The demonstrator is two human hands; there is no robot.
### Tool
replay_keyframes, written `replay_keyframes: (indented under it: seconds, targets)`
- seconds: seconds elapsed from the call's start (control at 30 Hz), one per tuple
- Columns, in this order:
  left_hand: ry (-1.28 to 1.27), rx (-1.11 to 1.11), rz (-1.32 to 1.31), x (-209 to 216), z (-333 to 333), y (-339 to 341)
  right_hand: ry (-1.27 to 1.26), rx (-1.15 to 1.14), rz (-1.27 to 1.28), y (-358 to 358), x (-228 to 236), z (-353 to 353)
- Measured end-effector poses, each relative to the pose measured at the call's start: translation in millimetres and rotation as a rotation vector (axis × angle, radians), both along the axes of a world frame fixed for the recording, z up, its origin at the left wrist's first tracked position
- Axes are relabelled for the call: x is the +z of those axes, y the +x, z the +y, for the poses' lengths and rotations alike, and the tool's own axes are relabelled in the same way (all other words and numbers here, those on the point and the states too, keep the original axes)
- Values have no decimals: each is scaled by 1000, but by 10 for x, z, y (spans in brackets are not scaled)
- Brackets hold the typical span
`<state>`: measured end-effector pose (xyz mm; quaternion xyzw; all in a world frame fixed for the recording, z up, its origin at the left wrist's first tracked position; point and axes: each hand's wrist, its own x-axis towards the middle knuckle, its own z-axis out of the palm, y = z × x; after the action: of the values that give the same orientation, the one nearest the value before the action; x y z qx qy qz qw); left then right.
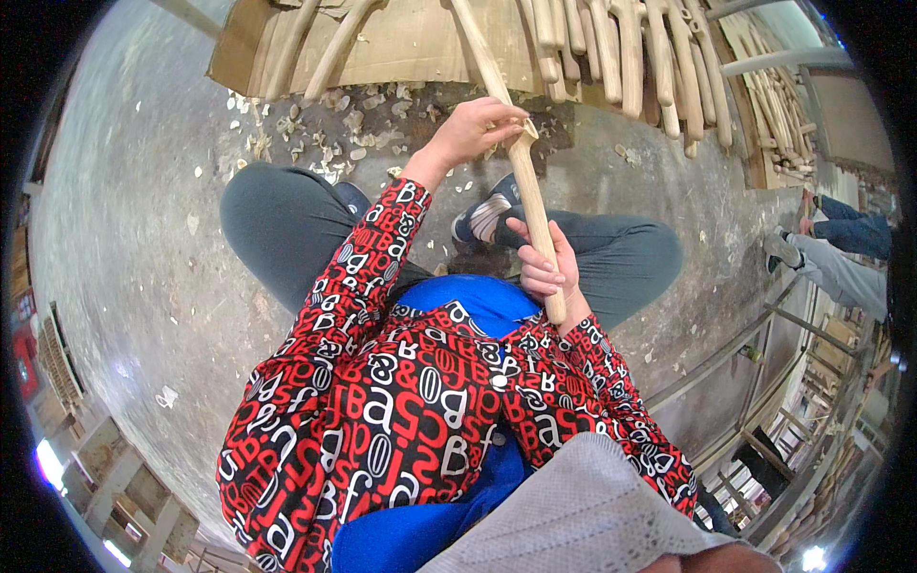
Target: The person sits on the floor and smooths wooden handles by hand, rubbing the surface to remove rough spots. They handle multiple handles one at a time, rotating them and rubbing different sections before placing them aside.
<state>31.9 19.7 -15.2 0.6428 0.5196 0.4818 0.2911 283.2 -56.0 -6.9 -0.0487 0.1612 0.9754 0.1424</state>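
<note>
My right hand (pixel 552 263) is wrapped round the lower part of a pale wooden handle (pixel 535 196), whose near end points at my lap. The handle slants up and away over my crossed legs. At its upper part, my left hand (pixel 476 129) is closed, thumb and fingers pinched together against the wood. A small pale folded bit (pixel 528 132) shows by those fingertips; whether it is a shaving or a sheet, I cannot tell. Beyond the left hand, a length of curved wood (pixel 482 53) runs up to the top edge; its join with the handle is hidden.
Flattened cardboard (pixel 401 53) lies ahead with curved wooden pieces (pixel 334 48) on it. Several wooden handles (pixel 630 57) are stacked at the far right. Wood shavings (pixel 358 124) litter the concrete floor (pixel 162 258). Another person's legs (pixel 841 267) show at the right edge.
</note>
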Motion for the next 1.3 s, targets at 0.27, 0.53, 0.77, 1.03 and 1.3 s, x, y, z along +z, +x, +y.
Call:
replay_keyframes:
  seconds: [0.27,0.53,0.77,1.03,1.3]
  targets:
    - [-160,-193,5,133,63,-124,43,13,-42,14,-10,-25]
    - [-174,-245,-71,29,122,-122,22,31,-16,58,-64,-16]
    - [-267,-252,-125,11,159,-106,41,37,-14,69,-107,1]
    - [-286,-221,-224,-52,140,-106,24,49,3,59,-133,9]
    - [-218,-196,-123,12,131,-75,10,48,21,70,-147,23]
